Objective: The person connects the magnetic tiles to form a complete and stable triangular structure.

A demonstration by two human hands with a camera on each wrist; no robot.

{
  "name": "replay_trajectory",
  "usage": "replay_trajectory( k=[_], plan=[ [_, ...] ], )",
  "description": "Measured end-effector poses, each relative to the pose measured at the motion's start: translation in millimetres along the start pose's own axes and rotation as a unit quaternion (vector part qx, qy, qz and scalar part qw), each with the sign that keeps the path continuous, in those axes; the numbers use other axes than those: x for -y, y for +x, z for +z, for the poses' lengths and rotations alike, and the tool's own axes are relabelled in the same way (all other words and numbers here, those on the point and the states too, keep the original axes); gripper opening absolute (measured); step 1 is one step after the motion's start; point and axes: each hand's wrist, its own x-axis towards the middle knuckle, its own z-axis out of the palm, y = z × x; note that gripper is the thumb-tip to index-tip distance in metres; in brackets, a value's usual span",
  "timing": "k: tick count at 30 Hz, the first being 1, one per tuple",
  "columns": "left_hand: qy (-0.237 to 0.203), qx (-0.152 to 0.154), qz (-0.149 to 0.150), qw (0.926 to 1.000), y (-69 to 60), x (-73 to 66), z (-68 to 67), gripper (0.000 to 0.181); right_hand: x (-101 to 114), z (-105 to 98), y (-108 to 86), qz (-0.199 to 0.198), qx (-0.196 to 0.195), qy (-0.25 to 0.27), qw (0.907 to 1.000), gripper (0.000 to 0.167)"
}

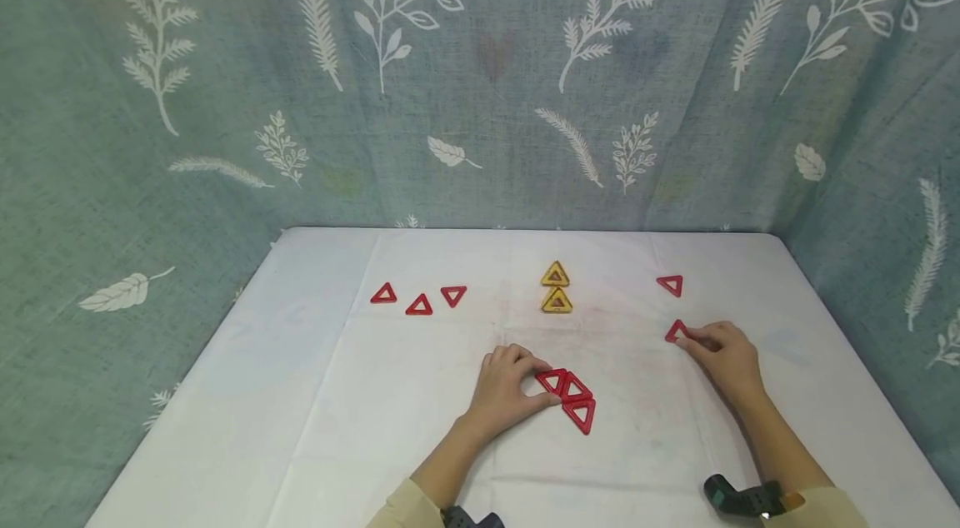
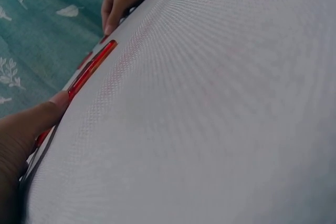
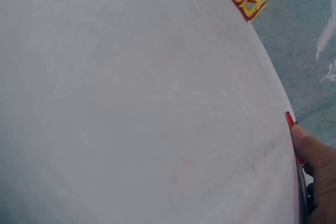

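Note:
Three red triangle tiles lie edge to edge near the front middle of the table in the head view. My left hand [image 1: 512,388] grips the leftmost red triangle [image 1: 552,381] of that cluster between thumb and fingers. Touching it are a second red triangle [image 1: 576,387] and, lower down, a third red triangle [image 1: 581,415]. Over on the right, my right hand [image 1: 726,357] pinches a single red triangle [image 1: 677,331] at the table surface. In the right wrist view, the thumb [image 3: 310,142] covers part of that red piece [image 3: 290,121].
Two yellow triangles [image 1: 557,300] stand one behind the other at the back middle. Several loose red triangles lie around: three at back left, including one red triangle [image 1: 419,306], and another red triangle [image 1: 671,285] at back right. A patterned curtain [image 1: 480,136] surrounds the white table [image 1: 360,420].

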Motion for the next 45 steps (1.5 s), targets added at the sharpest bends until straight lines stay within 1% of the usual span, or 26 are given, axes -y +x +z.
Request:
replay_trajectory(
  k=[7, 13, 16, 20, 25, 31, 38, 45],
  plan=[
    [0.006, 0.004, 0.003, 1.0000, 0.0, 1.4, 1.3, 0.040, 4, 1, -6.1, -0.015, 0.010, 0.000, 0.9998, 0.035],
    [0.009, 0.000, 0.014, 0.9999, 0.3, 1.6, 0.7, 0.041, 4, 4, -8.5, -0.028, 0.014, 0.001, 0.9995, 0.030],
    [0.011, 0.003, 0.014, 0.9998, 0.3, 1.5, 0.2, 0.041, 4, 6, -9.9, -0.039, 0.017, 0.003, 0.9991, 0.029],
    [0.012, 0.009, 0.014, 0.9998, 0.2, 0.9, -0.9, 0.042, 6, 7, -12.2, -0.054, 0.024, 0.006, 0.9982, 0.028],
    [0.013, 0.004, 0.022, 0.9997, -0.5, 0.2, -1.9, 0.041, 10, 8, -13.4, -0.063, 0.042, 0.002, 0.9971, 0.029],
    [0.012, 0.009, 0.025, 0.9996, -0.7, 0.5, -1.5, 0.042, 11, 10, -14.9, -0.097, 0.054, 0.017, 0.9937, 0.030],
    [0.012, 0.010, 0.025, 0.9996, -1.0, 0.0, -1.3, 0.043, 14, 12, -18.2, -0.104, 0.071, 0.024, 0.9918, 0.030],
    [0.011, 0.017, 0.021, 0.9996, -1.1, -1.0, -3.2, 0.042, 20, 15, -18.2, -0.145, 0.096, 0.035, 0.9842, 0.025]
  ],
)
